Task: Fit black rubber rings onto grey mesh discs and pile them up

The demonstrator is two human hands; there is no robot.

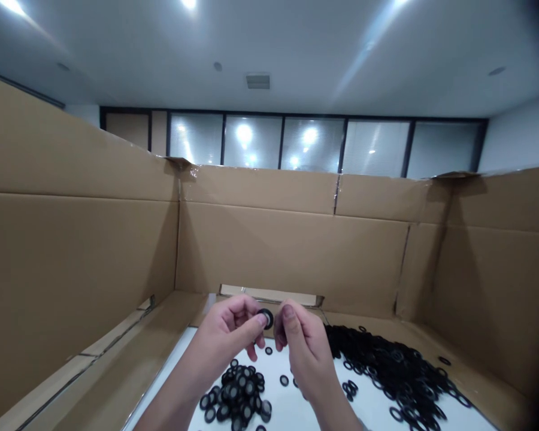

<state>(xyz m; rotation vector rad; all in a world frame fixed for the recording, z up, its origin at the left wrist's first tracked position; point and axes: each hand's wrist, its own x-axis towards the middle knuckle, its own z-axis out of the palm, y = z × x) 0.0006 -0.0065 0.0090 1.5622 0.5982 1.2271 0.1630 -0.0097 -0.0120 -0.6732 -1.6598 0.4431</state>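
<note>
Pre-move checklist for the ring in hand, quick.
1. Left hand grip on black rubber ring: ok, pinched between fingertips.
2. Right hand clear of ring: cannot tell, its fingertips sit very close.
3. Ring condition: cannot tell, fingers hide part.
4. Grey-centred black ring cluster apart from loose black ring heap: ok.
5. White tabletop free of strays between them: not ok, small black ring lies there.

The left hand (227, 335) pinches a black rubber ring (266, 318) between thumb and fingers, with the right hand (303, 347) just beside it. Below them, on a white desk (291, 407), lie a small heap of similar rings (236, 395) and a larger black spread of rings (386, 374), all walled in by tall cardboard panels (269, 239).
</note>
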